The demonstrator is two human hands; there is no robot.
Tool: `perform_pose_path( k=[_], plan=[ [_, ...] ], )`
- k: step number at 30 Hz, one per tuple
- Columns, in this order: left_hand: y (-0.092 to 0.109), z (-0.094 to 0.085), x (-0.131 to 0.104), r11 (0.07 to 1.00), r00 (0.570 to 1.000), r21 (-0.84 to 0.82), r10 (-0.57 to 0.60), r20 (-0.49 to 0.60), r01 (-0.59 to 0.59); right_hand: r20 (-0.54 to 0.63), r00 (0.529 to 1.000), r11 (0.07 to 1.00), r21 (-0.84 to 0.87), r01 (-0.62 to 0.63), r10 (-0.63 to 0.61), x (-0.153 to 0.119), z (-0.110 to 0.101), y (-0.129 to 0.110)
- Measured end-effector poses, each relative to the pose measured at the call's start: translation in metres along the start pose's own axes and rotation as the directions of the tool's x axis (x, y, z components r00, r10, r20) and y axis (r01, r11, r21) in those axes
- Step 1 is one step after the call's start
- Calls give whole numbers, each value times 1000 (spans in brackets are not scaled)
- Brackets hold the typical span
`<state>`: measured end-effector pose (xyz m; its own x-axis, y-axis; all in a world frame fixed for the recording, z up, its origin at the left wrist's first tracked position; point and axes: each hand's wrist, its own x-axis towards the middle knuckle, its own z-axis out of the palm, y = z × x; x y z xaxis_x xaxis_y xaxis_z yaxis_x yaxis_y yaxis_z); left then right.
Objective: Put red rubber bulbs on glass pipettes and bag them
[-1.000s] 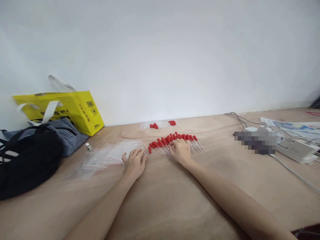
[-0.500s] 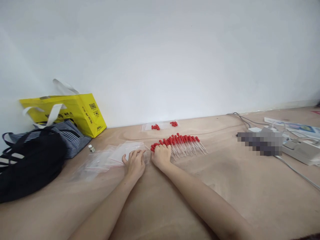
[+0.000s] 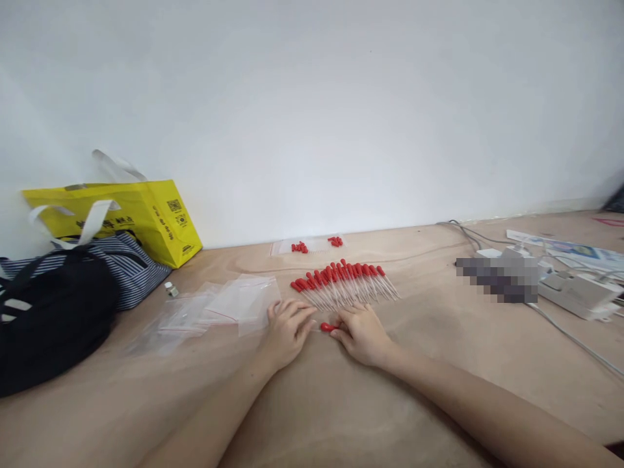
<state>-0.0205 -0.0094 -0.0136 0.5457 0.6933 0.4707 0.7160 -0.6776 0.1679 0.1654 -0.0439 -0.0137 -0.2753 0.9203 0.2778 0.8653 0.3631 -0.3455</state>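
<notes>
My right hand is closed on a dropper with a red rubber bulb, low over the table. The bulb points left and the fingers cover the rest. Facing it, my left hand has bent, slightly parted fingers beside the lower right corner of the clear zip bags; whether it touches one is hard to see. Behind both hands lies a row of droppers, red bulbs at the far end and clear stems toward me.
Clear bags holding red-bulbed droppers lie near the wall. On the left are a yellow tote bag, a striped bag, a black bag and a small bottle. A white power strip and cables lie right.
My right hand has moved from the row's left end toward me and right, bringing one dropper out. My left hand has slid right, off most of the bags. The view has shifted slightly.
</notes>
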Motion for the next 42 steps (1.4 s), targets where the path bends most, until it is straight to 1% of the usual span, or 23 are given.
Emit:
perform_pose_path(
  k=[2,4,8,10,13,15,17,20,22,24,28,31,34,36,39,42],
  plan=[
    [14,4,0,996,997,-63,62,56,-58,-1,997,994,74,77,-77,-5,-1,8],
    [23,7,0,991,992,-105,88,87,-78,-23,994,985,131,110,-108,-6,0,12],
    [25,8,1,988,994,-146,69,90,-55,-109,993,970,232,73,-49,-4,5,11],
    [22,7,1,987,998,-158,29,55,-20,-121,991,964,250,90,-61,-4,6,9],
    [15,7,3,976,995,-207,-82,-57,68,-97,989,963,235,130,-109,-3,6,7],
    [7,8,4,958,974,-253,-175,-145,134,-80,989,963,226,143,-128,-1,7,4],
    [-1,10,4,940,941,-280,-259,-217,194,-61,988,961,228,154,-144,2,8,1],
    [-11,12,3,922,901,-289,-338,-273,258,-50,987,959,234,160,-152,6,11,-3],
    [-14,11,3,917,889,-293,-355,-288,271,-52,987,963,218,162,-154,7,13,-4],
    [-14,9,2,912,891,-306,-361,-276,274,-50,988,972,180,151,-144,6,13,-5],
    [-11,6,2,868,903,-390,-396,-169,307,-45,993,986,125,112,-107,1,7,0],
    [-7,6,1,850,915,-430,-387,-117,305,-74,993,977,186,100,-88,-3,2,7],
    [-4,6,-1,867,941,-427,-325,-97,256,-139,990,952,296,78,-38,-6,0,16],
    [-1,7,-2,888,958,-408,-271,-94,212,-175,985,939,339,63,-3,-6,0,20],
    [1,6,-3,913,972,-375,-213,-103,160,-178,984,939,341,50,12,-5,3,23],
    [3,6,-4,921,977,-366,-185,-108,134,-184,983,941,336,45,18,-4,8,23]
  ],
)
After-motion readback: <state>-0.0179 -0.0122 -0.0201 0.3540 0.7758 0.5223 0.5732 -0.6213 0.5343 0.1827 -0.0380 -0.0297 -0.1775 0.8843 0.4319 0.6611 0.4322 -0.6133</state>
